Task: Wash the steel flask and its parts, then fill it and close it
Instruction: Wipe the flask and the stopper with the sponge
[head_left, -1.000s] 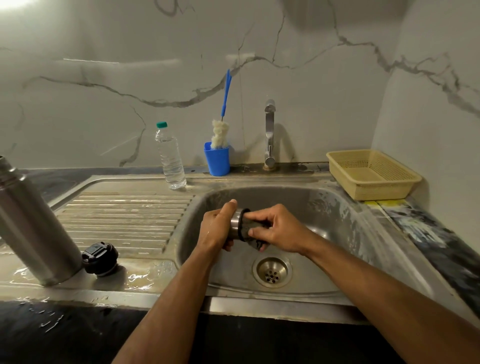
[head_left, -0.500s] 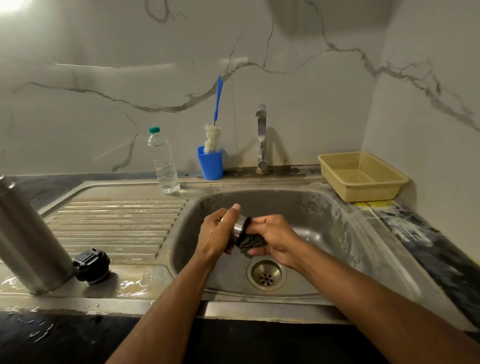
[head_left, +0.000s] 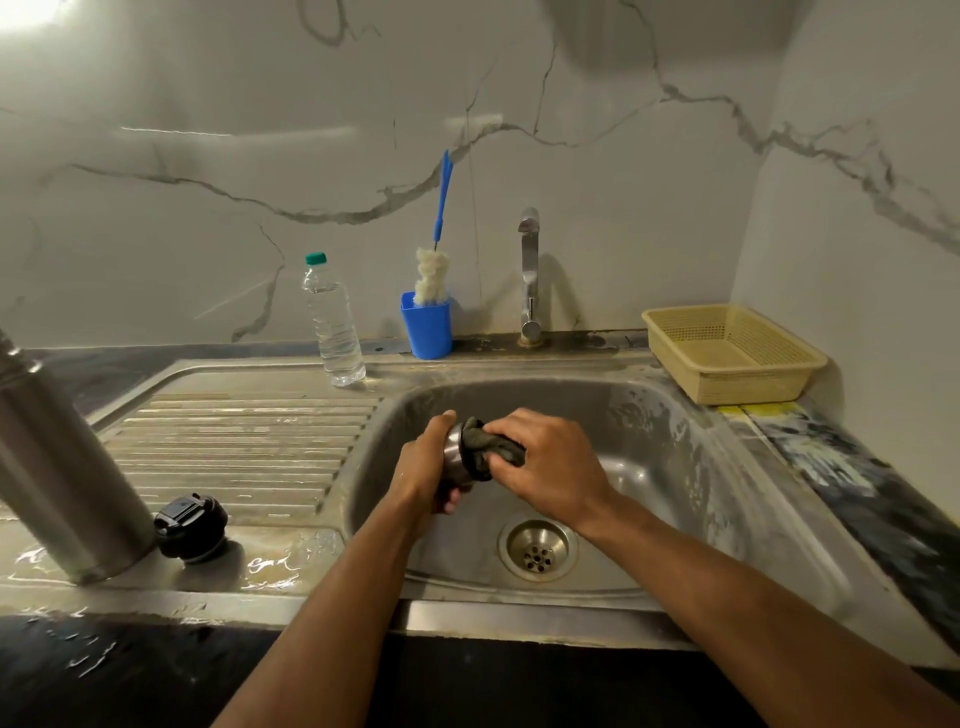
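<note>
Steel flask cup (head_left: 457, 453) lies sideways over the sink (head_left: 675, 415) basin, my left hand (head_left: 423, 467) wrapped round its base, mouth facing right; my right hand (head_left: 550, 462) pinches a dark scrubber (head_left: 485, 449) against that opening. Flask body (head_left: 57, 467) stands at the drainboard's front-left corner.

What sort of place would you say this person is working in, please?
Most likely a home kitchen washing-up corner: a steel sink with a ribbed drainboard, a tap against a marble-look wall, and a bottle brush standing in a blue cup.
</note>
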